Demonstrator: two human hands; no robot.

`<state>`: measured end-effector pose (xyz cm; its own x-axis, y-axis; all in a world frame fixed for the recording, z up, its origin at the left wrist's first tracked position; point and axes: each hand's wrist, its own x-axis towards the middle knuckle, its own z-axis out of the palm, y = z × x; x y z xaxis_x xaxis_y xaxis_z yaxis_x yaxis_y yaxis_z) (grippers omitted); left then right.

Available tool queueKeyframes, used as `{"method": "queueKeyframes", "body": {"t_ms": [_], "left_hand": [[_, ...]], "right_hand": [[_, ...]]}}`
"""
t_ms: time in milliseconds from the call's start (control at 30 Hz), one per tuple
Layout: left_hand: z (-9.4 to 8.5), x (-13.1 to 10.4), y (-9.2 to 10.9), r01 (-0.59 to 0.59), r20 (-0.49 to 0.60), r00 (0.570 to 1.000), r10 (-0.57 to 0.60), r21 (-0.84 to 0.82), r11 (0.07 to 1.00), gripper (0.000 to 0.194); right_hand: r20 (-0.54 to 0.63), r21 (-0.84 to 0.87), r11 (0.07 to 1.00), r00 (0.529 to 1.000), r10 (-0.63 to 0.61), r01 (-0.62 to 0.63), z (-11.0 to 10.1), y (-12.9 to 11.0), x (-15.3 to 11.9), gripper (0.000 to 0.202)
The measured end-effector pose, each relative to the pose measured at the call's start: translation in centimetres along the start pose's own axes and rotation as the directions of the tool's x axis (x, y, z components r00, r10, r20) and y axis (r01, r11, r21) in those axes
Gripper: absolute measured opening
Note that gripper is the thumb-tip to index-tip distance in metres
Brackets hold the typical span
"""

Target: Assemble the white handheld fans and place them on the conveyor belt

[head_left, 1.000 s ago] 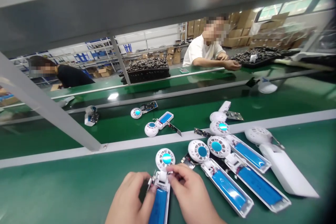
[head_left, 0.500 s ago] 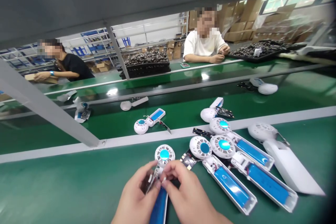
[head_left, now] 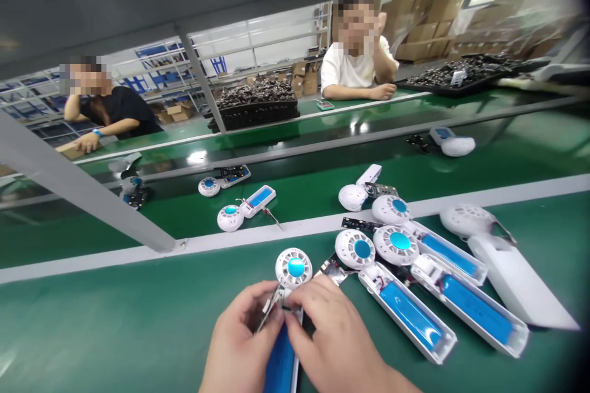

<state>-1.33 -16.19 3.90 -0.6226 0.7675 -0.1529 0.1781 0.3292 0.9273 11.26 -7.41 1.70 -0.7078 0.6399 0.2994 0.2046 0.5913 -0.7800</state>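
"How does the left hand [head_left: 244,334] sit?"
"Its grip pinches a thin circuit board [head_left: 266,312] tilted on edge, apparently to leave the neck accessible."
"And the white fan [head_left: 295,266]?"
"Between the hands on the green surface [head_left: 138,325], open side up, which bares its blue panel [head_left: 279,361]."
"The right hand [head_left: 336,334]?"
"Thumb and fingertips pinch a small part [head_left: 286,307] at the neck, too hidden to identify. Farther right, more fans [head_left: 408,314] lie clustered, probably for easy reach."

No readable text, label, brand, number or sign on any of the things in view
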Motion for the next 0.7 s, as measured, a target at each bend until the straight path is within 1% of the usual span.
{"method": "queueKeyframes", "body": {"t_ms": [100, 167, 200, 267, 333, 400, 467, 633, 700], "left_hand": [[0.0, 0.0, 0.4, 0.074, 0.011, 0.997, -0.074, -0.073, 0.995, 0.035], [0.0, -0.1, 0.3, 0.087, 0.045, 0.996, -0.083, -0.086, 0.992, 0.035], [-0.1, -0.1, 0.2, 0.071, 0.057, 0.996, -0.067, -0.079, 0.994, 0.035], [-0.3, -0.2, -0.2, -0.009, 0.061, 0.998, 0.010, -0.016, 1.000, 0.032], [-0.5, -0.3, -0.6, -0.128, 0.070, 0.990, 0.122, 0.096, 0.987, 0.028], [-0.6, -0.4, -0.9, -0.247, 0.094, 0.968, 0.234, 0.184, 0.951, 0.026], [-0.7, -0.4, -1.2, -0.340, 0.128, 0.939, 0.318, 0.227, 0.912, 0.028], [-0.8, -0.4, -1.6, -0.457, 0.190, 0.889, 0.416, 0.318, 0.831, 0.035], [-1.0, -0.4, -1.9, -0.524, 0.214, 0.852, 0.479, 0.362, 0.771, 0.040]], "right_hand": [[-0.020, -0.011, 1.000, 0.999, -0.029, 0.029, 0.5, 0.0, -0.1, 0.017], [-0.038, -0.013, 1.000, 0.999, -0.016, 0.015, 0.8, -0.1, 0.0, 0.017], [-0.051, -0.004, 1.000, 0.999, 0.000, 0.000, 1.0, -0.2, 0.1, 0.016], [-0.072, 0.041, 0.998, 0.997, 0.040, -0.038, 1.1, -0.4, 0.2, 0.015], [-0.080, 0.097, 0.992, 0.993, 0.090, -0.082, 1.0, -0.6, 0.4, 0.014], [-0.082, 0.119, 0.986, 0.989, 0.127, -0.117, 0.9, -0.7, 0.5, 0.014], [-0.082, 0.106, 0.985, 0.987, 0.142, -0.133, 0.8, -0.8, 0.6, 0.015], [-0.071, 0.093, 0.984, 0.984, 0.161, -0.154, 0.7, -0.8, 0.6, 0.015], [-0.067, 0.114, 0.980, 0.983, 0.170, -0.161, 0.7, -0.8, 0.6, 0.016]]}}
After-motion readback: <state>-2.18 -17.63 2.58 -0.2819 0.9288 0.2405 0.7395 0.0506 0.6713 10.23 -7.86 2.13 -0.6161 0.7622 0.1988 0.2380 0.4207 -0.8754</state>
